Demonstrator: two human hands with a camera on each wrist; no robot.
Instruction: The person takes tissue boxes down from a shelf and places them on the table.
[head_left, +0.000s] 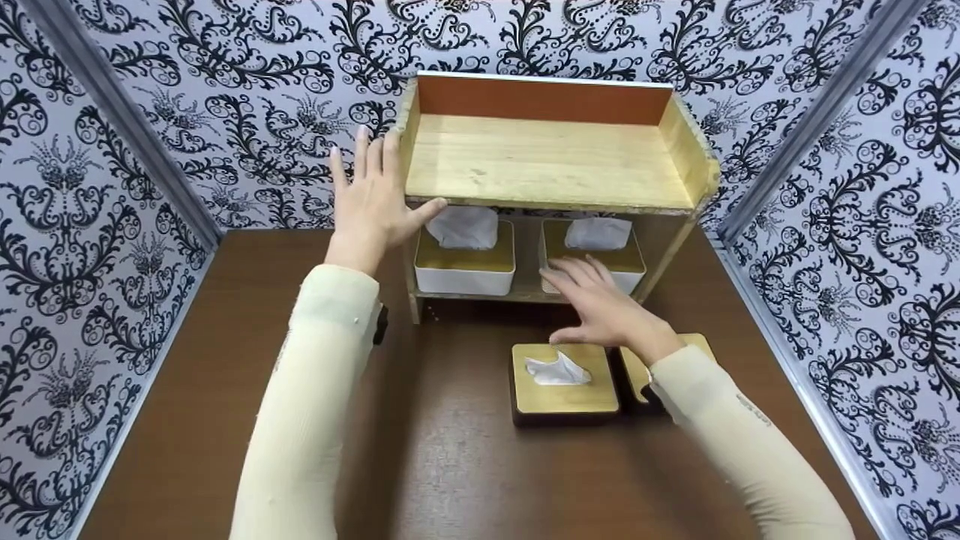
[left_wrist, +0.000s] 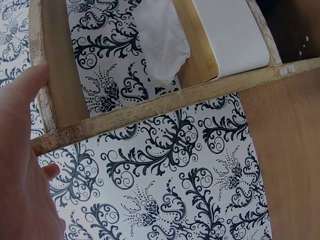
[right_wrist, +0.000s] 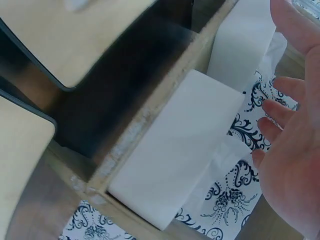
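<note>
Head view: right hand (head_left: 604, 306) near tissue box (head_left: 627, 261), sleeve (head_left: 739, 442) lettering (head_left: 754, 409) blurred.

I see the left arm (head_left: 300, 420) stretched far, left grip (head_left: 373, 204) splayed; the right arm (head_left: 739, 424) slants leftward, right grip (head_left: 600, 304) relaxed, fingers apart.

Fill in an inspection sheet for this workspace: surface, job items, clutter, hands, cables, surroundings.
Surface: brown tabletop, partly shadowed.
Job items: wooden shelf unit, upright, holding left white tissue box and right white tissue box; dark-sided tissue box and partly hidden second box on the tabletop in front.
Clutter: a few pale specks near the shelf unit's left end.
Hands: left hand open at the shelf unit's left side; right hand open before the right white tissue box, holding nothing.
Cables: nothing seen.
Surroundings: patterned walls left, behind and right.
</note>
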